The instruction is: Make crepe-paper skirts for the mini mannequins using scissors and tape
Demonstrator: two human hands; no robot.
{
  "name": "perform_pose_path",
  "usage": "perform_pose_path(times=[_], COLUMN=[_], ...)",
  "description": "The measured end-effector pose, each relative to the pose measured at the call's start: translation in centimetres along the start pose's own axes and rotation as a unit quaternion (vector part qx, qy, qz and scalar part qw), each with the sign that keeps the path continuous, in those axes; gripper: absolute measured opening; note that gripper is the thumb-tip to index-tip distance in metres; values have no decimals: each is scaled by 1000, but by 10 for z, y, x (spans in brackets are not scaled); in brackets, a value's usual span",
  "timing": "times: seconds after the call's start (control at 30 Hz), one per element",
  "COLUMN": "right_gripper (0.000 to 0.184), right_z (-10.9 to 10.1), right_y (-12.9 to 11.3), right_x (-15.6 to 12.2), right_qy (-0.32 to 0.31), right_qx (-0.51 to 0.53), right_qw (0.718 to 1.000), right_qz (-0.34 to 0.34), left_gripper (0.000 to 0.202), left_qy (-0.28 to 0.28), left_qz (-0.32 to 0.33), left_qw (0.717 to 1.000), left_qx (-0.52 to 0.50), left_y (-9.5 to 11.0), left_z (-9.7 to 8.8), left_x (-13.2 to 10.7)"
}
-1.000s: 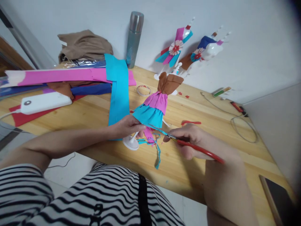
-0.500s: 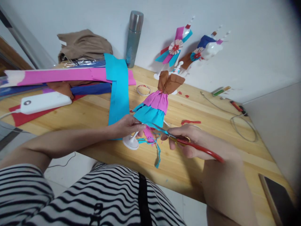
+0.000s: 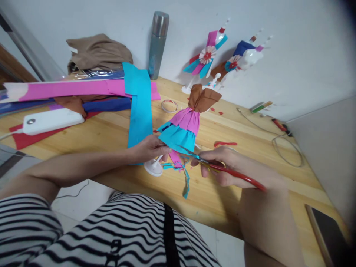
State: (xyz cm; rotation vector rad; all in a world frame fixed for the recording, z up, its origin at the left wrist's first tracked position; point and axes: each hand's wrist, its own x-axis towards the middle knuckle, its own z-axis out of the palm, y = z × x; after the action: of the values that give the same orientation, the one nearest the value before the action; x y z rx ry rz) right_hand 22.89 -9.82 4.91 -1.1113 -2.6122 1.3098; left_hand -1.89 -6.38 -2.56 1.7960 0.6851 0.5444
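A small crepe-paper dress (image 3: 185, 120) with a brown top, a pink tier and a blue bottom tier leans over the table. My left hand (image 3: 152, 148) is closed on the left end of its blue hem, close to a white round-based stand (image 3: 153, 167). In my right hand (image 3: 222, 165) are red-handled scissors (image 3: 239, 176), with their blades at the right part of the hem. Pink and blue paper scraps (image 3: 187, 181) lie below the dress. A long blue crepe-paper strip (image 3: 140, 122) lies beyond my left hand.
Folded paper strips (image 3: 69, 90) and a white power bank (image 3: 52, 121) lie at the left. A thermos (image 3: 158, 46) stands by the wall, near decorated figures (image 3: 207, 55). A cable (image 3: 289, 160) and a phone (image 3: 325, 233) are at the right.
The dress has shifted slightly to the right, and the scissor blades look wider along its blue hem. Both hands have stayed nearly in place.
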Motion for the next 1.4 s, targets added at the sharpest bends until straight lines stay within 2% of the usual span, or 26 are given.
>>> perform_pose_path(times=[0.27, 0.43, 0.57, 0.67, 0.9, 1.2, 1.4], right_gripper=[20, 13, 17, 12, 23, 56, 57], right_z=[0, 1, 2, 2, 2, 0, 1], right_y=[-3, 1, 2, 5, 8, 5, 7], right_x=[1, 0, 0, 0, -4, -4, -6], right_qy=[-8, -13, -8, -7, -2, 21, 20], right_qx=[3, 10, 1, -2, -16, 1, 21], right_qw=[1000, 1000, 1000, 1000, 1000, 1000, 1000], right_qz=[-4, -7, -7, -24, -7, -15, -1], left_gripper=[34, 36, 35, 35, 36, 34, 32], left_qy=[5, 4, -1, 0, -2, 21, 26], left_qz=[16, 31, 18, 9, 21, 7, 7], left_qw=[1000, 999, 1000, 1000, 1000, 999, 999], left_qx=[-5, -7, -2, 5, 6, -33, -47], left_y=[-2, -2, -4, -6, -2, -7, -4], left_z=[1, 1, 2, 2, 0, 3, 4], left_x=[-1, 0, 1, 0, 0, 0, 0])
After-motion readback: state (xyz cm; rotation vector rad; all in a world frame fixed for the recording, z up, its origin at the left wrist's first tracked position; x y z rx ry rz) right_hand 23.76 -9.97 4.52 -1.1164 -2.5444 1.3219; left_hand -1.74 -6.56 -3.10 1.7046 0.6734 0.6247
